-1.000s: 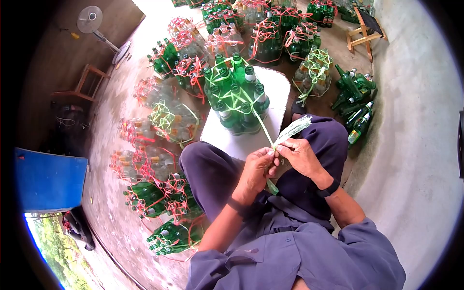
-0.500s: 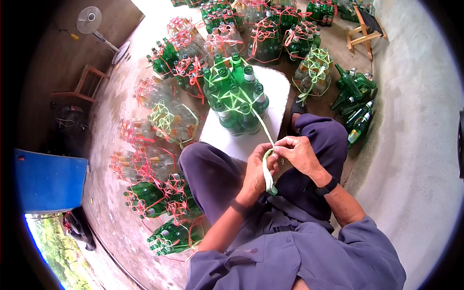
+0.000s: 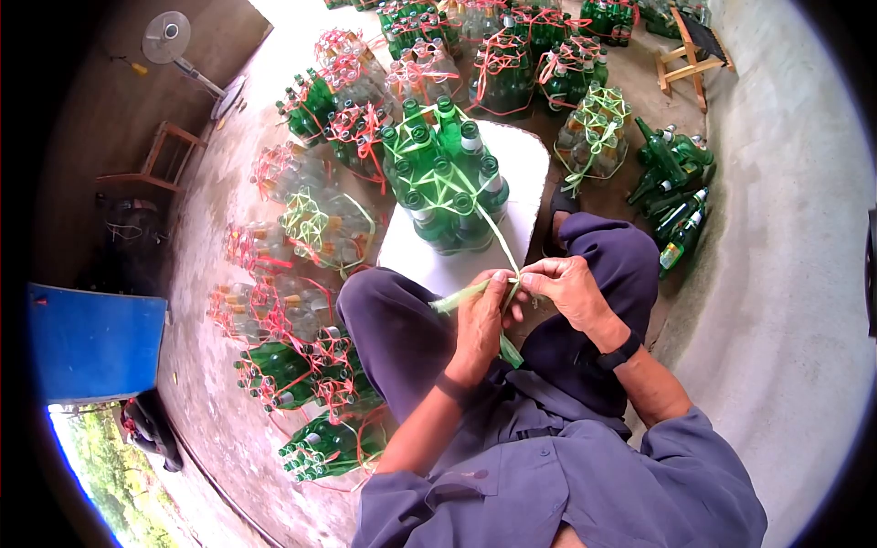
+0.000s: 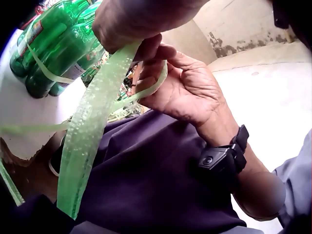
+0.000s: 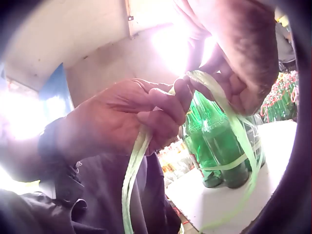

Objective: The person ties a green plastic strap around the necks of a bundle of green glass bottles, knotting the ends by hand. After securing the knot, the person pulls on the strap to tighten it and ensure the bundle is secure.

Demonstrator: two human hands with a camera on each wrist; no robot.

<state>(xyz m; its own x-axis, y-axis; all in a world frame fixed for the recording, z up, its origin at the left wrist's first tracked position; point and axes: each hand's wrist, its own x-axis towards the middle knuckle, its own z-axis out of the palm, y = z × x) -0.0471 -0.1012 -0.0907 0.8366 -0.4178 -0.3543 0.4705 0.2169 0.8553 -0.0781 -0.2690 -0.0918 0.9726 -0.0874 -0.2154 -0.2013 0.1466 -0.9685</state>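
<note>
Both hands meet over the lap on a flat light-green plastic ribbon point(image 3: 503, 245). My left hand point(image 3: 480, 321) pinches it between thumb and fingers, with one end sticking out leftward and another tail hanging below. Close against it, my right hand point(image 3: 568, 294) pinches the ribbon where its strands cross. From there the ribbon runs up to a bundle of green glass bottles point(image 3: 445, 187), whose necks are laced with the same ribbon. In the left wrist view a wide ribbon end point(image 4: 87, 131) hangs down in front of the right hand. Fingers partly hide the crossing.
The bundle stands on a white-topped board point(image 3: 523, 169) before the knees. Bottle bundles tied with red ribbon point(image 3: 502, 78) crowd the floor ahead and to the left. Loose green bottles point(image 3: 671, 173) lie by the right wall, near a folding stool point(image 3: 690, 59). A fan point(image 3: 169, 36) stands far left.
The ribbon's loose end first pointed up and right, then hung down over the left hand, and now sticks out to the left. Both hands stay close together.
</note>
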